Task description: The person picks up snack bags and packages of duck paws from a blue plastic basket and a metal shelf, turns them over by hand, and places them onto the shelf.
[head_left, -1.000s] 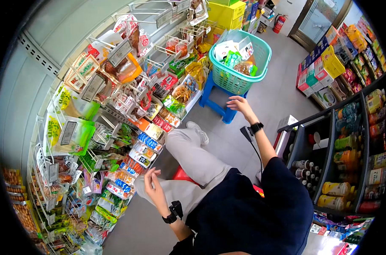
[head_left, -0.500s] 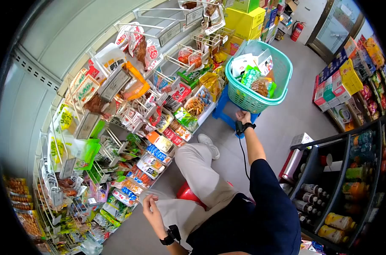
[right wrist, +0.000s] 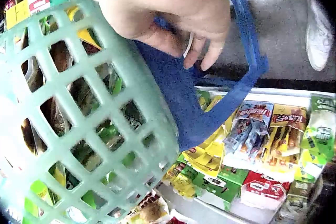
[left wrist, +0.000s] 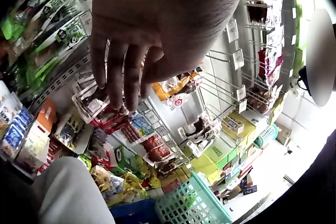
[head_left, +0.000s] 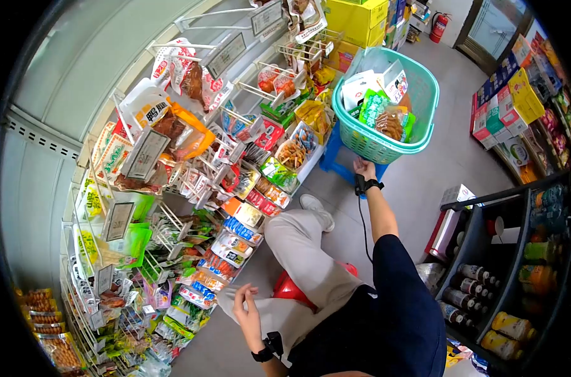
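My right hand (head_left: 364, 168) is at the edge of a blue plastic stool (head_left: 334, 147), its fingers curled at the seat edge in the right wrist view. On that stool stands a mint-green basket (head_left: 374, 142), holding several snack packs, among them a green bag (head_left: 373, 108) and a clear pack of brown food (head_left: 391, 124). Over the left knee hovers my left hand (head_left: 247, 311), fingers loosely bent and nothing in them. Hanging snack packs on the shelf are nearest to it; in the left wrist view the fingers (left wrist: 131, 71) overlap them.
A long snack rack (head_left: 203, 188) with wire hooks and price tags runs along the left. To the right stands a dark drinks shelf (head_left: 502, 276). A red stool (head_left: 291, 290) is under the person. Yellow boxes (head_left: 357, 22) and a fire extinguisher (head_left: 440, 27) are farther back.
My right hand has gone from hanging in the air to the blue stool's edge beneath the basket. The left hand stays near the knee. The head view has shifted slightly.
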